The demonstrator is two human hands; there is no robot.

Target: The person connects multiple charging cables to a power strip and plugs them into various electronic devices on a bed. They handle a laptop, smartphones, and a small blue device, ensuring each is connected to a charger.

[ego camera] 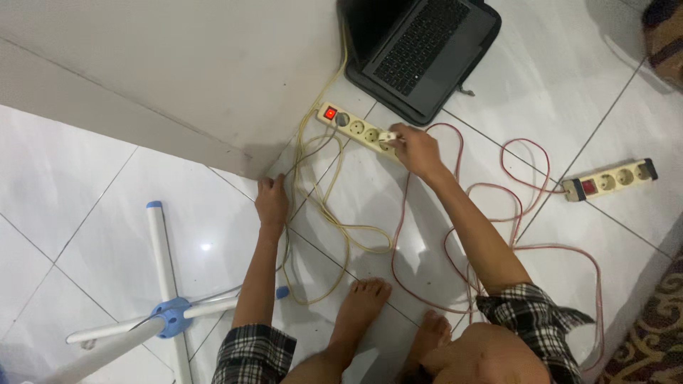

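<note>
My left hand (272, 201) rests flat on the white tile floor (92, 213), fingers together, beside the yellowish cable (334, 220). My right hand (415, 149) pinches a white plug (388, 136) at the cream power strip (353, 129), directly under my fingertips.

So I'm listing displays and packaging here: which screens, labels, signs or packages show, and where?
Laptop: top centre on the floor, dark grey, open in a black sleeve; its screen is cut off by the frame edge.
No packages, labels or signs show.
</note>
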